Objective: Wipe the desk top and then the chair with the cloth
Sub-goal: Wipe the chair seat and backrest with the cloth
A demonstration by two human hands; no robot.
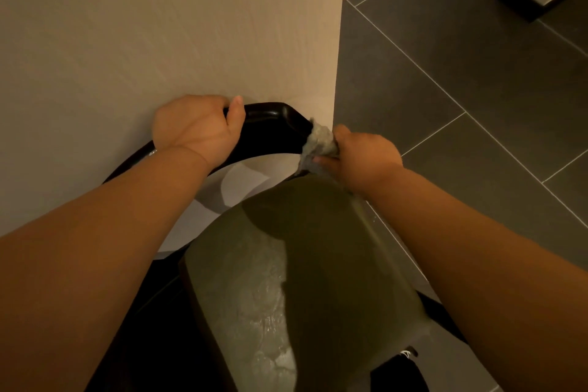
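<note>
Where it touches chair (270, 120), cloth (319, 141) bunches.

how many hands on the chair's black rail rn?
2. Left hand grips the rail directly, near its middle; right hand holds the cloth against its right end.

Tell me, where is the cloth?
Head view, right of centre: the cloth is bunched in the right hand, against the right end of the chair's black rail.

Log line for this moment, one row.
phase: chair wipe | left hand: grips black chair rail | right hand: holds cloth against rail end
</note>
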